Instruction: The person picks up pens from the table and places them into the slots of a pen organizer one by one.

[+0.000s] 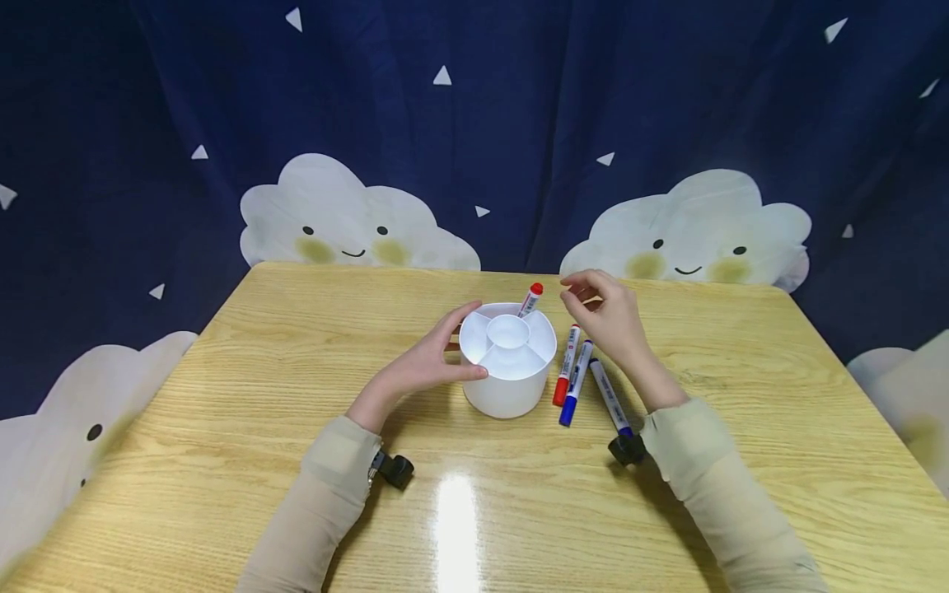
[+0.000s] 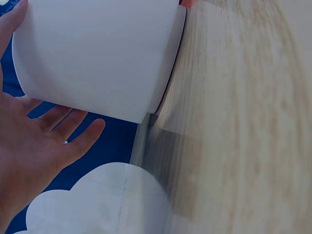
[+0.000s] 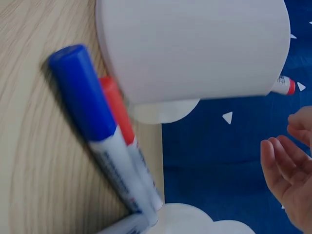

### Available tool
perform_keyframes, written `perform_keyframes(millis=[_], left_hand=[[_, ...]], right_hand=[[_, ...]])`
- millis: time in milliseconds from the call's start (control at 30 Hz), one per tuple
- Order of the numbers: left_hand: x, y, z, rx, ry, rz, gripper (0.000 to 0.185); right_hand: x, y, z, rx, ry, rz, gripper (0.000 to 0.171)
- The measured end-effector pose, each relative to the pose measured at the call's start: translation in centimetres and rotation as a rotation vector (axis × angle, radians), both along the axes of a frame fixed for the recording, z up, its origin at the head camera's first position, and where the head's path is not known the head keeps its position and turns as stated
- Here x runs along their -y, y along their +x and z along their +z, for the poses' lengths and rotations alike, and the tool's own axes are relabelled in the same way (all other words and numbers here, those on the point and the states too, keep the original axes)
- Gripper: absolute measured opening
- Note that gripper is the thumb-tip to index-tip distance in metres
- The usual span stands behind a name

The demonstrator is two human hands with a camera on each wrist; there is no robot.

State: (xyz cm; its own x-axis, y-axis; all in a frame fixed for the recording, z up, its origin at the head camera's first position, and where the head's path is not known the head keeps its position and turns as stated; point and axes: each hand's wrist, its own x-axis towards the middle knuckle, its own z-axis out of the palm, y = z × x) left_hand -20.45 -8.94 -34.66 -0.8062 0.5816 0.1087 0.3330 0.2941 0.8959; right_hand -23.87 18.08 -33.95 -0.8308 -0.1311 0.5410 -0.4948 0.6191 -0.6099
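Note:
A white round pen holder [image 1: 510,394] with divided compartments stands upright on the table. My left hand [image 1: 426,360] holds its left side, thumb at the near rim and fingers toward the far side. A marker with a red end [image 1: 530,298] stands tilted in the back right compartment, its lower part hidden. Just right of that marker, my right hand [image 1: 606,317] is raised, fingers loosely bent and nothing between them. On the table beside the holder lie a red-capped marker [image 1: 567,362], a blue-capped marker [image 1: 577,383] and another blue-ended marker [image 1: 610,397] near the right wrist.
The wooden table [image 1: 222,395] extends around the holder on all sides. Behind it hangs a dark blue curtain [image 1: 511,123] with clouds and white triangles. A black wrist camera [image 1: 396,471] sits below the left wrist, another [image 1: 626,450] by the right.

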Motion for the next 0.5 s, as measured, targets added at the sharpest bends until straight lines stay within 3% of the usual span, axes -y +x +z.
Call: perform_keyframes(millis=[267, 500], left_hand=[[0.0, 0.0, 0.0, 0.008, -0.002, 0.000, 0.090], [0.0, 0.1, 0.0, 0.014, 0.003, 0.000, 0.089]], right_hand=[[-1.7, 0.1, -1.1, 0.071, 0.105, -0.033, 0.016], [-2.9, 0.4, -1.6, 0.276, 0.198, -0.058, 0.019]])
